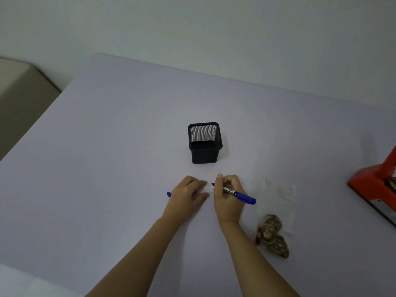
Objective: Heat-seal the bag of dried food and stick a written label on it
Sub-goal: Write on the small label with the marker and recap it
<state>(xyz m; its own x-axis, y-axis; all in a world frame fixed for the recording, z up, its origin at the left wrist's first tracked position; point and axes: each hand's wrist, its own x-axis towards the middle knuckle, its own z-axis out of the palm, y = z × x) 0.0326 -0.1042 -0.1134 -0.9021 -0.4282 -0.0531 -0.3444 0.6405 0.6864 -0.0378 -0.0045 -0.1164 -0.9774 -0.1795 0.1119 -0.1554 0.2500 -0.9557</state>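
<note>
The table (107, 146) is covered in a smooth, matte, pale lilac surface with no pattern. Near the middle stands a square black pen holder (204, 144) of fine wire mesh with a solid rim, upright.

Just in front of it the person's two hands meet over a small white label (209, 187), a flat paper slip lying on the table. The left hand (188, 195) lies palm down with its fingers loosely bent, the fingertips resting on the label's left end and covering part of it. A small blue cap (168, 194) pokes out from under the outer edge of that hand; I cannot tell whether the hand holds it or merely lies over it. The right hand (228, 197) is curled round a marker (237, 194), thumb up along the barrel. The marker has a white printed barrel and a glossy blue rear end pointing right; its blue tip is at the label's right end.

To the right of the right hand lies the bag (285, 196), thin clear plastic, crinkled and almost lost against the table. The dried food (272, 234), lumpy brown mottled pieces, is bunched at its near end. Well off to the right edge sits a red heat sealer (372, 181), hard and boxy, cut off by the frame. A beige padded shape (21, 93) lies beyond the table's left side, and a plain pale wall (214, 28) is behind.
</note>
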